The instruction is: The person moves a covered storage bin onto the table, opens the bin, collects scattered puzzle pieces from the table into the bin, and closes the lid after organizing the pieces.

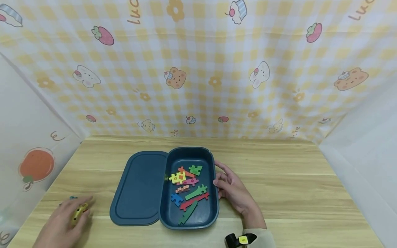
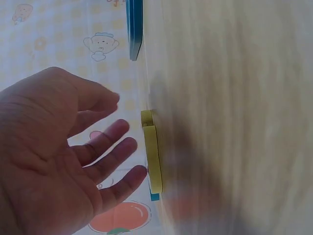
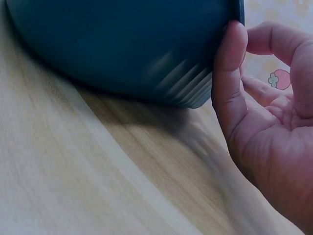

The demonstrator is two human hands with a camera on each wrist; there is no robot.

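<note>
My left hand (image 1: 63, 220) is over a yellow puzzle piece (image 1: 80, 212) on the table at the left, its fingers loosely bent. In the left wrist view, the yellow piece (image 2: 153, 159) lies just beyond the fingertips, with a bit of teal (image 2: 155, 197) at its end. My right hand (image 1: 235, 191) holds the right side of a dark blue box (image 1: 189, 225), thumb at the rim and other fingers bent by the outer wall. Inside the box lie several coloured puzzle pieces, among them a yellow one (image 1: 177, 177), a blue one (image 1: 176, 199) and a red strip (image 1: 194, 201).
A dark blue lid (image 1: 136, 189) lies flat on the wooden table (image 1: 285, 186), against the box's left side. Behind the table hangs a yellow checked cloth (image 1: 214, 100). Pale cloth walls (image 1: 366, 165) stand at both sides.
</note>
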